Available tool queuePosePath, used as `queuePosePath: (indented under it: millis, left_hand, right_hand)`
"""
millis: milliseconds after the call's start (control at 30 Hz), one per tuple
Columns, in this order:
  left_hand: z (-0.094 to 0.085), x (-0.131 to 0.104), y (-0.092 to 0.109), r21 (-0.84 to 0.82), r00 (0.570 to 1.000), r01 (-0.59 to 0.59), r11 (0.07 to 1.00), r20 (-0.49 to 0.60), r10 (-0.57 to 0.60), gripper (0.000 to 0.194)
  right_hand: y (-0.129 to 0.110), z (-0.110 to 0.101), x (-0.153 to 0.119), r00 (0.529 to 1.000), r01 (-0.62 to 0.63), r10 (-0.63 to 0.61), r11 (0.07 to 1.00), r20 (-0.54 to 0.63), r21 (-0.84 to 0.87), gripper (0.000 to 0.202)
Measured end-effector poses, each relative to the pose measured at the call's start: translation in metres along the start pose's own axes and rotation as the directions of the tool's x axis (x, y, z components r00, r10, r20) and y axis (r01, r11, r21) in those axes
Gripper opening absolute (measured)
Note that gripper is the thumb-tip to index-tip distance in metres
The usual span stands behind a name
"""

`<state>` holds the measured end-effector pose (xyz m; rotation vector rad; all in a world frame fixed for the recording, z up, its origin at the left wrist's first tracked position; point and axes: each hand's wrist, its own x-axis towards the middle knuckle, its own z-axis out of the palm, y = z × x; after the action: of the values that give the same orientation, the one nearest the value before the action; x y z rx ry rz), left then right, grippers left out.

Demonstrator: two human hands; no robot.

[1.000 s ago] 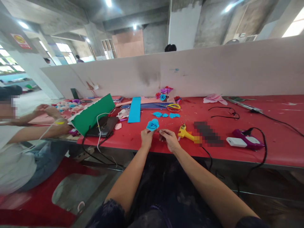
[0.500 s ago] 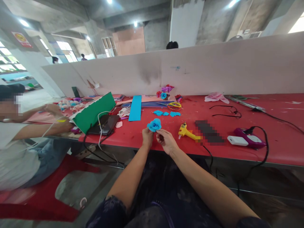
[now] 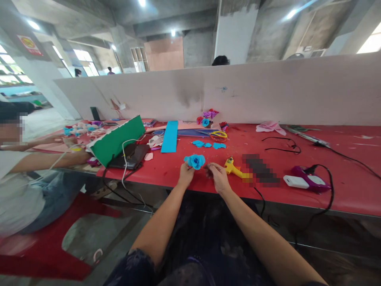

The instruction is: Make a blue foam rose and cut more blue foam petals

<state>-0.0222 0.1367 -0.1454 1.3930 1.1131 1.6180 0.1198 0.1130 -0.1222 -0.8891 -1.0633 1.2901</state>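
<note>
A blue paper rose (image 3: pixel 195 161) is held upright over the front edge of the red table (image 3: pixel 297 159). My left hand (image 3: pixel 186 176) grips it from below. My right hand (image 3: pixel 218 175) sits just to the right of the flower, fingers curled, apparently apart from it; whether it holds anything small I cannot tell. A yellow glue gun (image 3: pixel 233 168) lies on the table right beside my right hand. Loose blue petals (image 3: pixel 206 144) lie farther back.
A blue paper strip (image 3: pixel 170 136), green board (image 3: pixel 116 140), yellow scissors (image 3: pixel 218 135), finished roses (image 3: pixel 206 116) and a pink scrap (image 3: pixel 269 127) lie on the table. A purple-white device (image 3: pixel 306 180) with black cable is at right. A person's arm (image 3: pixel 44 161) works at left.
My right hand has drawn away from the rose a little to the right. The rose now sits lower and slightly right in view.
</note>
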Motion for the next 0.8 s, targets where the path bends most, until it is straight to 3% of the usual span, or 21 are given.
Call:
queuePosePath:
  millis: [233, 400, 600, 800]
  left_hand:
    - [-0.001, 0.002, -0.005, 0.085, 0.995, -0.072, 0.994, 0.07, 0.066, 0.002]
    - [0.001, 0.004, -0.005, 0.169, 0.987, -0.119, 0.978, 0.123, 0.099, 0.017]
    - [0.001, 0.003, -0.004, 0.206, 0.973, -0.174, 0.963, 0.188, 0.136, 0.019]
    - [-0.001, 0.004, -0.012, 0.224, 0.97, -0.197, 0.955, 0.189, 0.156, 0.022]
  right_hand:
    - [-0.006, -0.004, 0.004, 0.998, 0.014, -0.015, 1.0, -0.055, -0.013, 0.034]
    - [-0.021, 0.0, 0.006, 0.999, 0.008, -0.011, 0.997, -0.031, -0.081, 0.034]
    - [-0.025, -0.002, 0.009, 1.0, 0.017, -0.017, 0.991, 0.001, -0.133, 0.034]
    - [-0.029, -0.008, 0.014, 0.999, -0.033, 0.025, 0.979, -0.045, -0.199, 0.031]
